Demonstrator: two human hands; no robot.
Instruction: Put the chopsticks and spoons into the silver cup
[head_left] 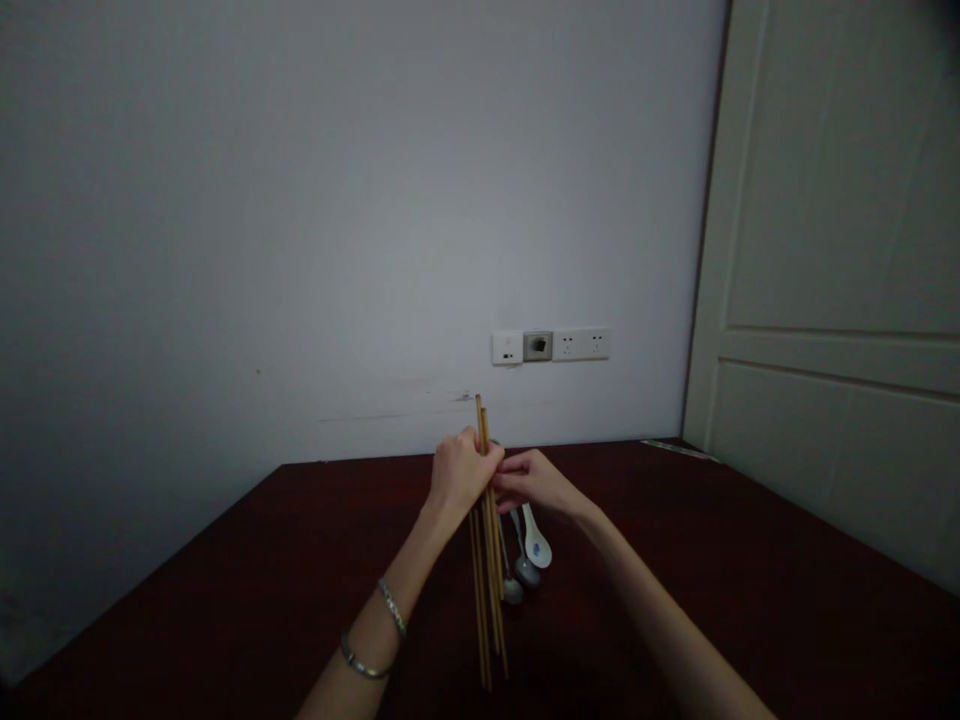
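Note:
My left hand is closed around a bundle of several wooden chopsticks. Their short ends stick up above the fist, and the long ends slant down toward me. My right hand meets the left at the bundle, its fingers pinched together; what lies between them is hidden. Below the right hand are a small metal spoon, a grey spoon and a white soup spoon with a blue mark. Their handles run up behind the right fingers, so I cannot tell whether they are gripped or resting on the table.
A dark red table extends under both arms to a pale wall. Wall sockets sit above its back edge. A light strip lies at the back right corner, near a cream panelled door.

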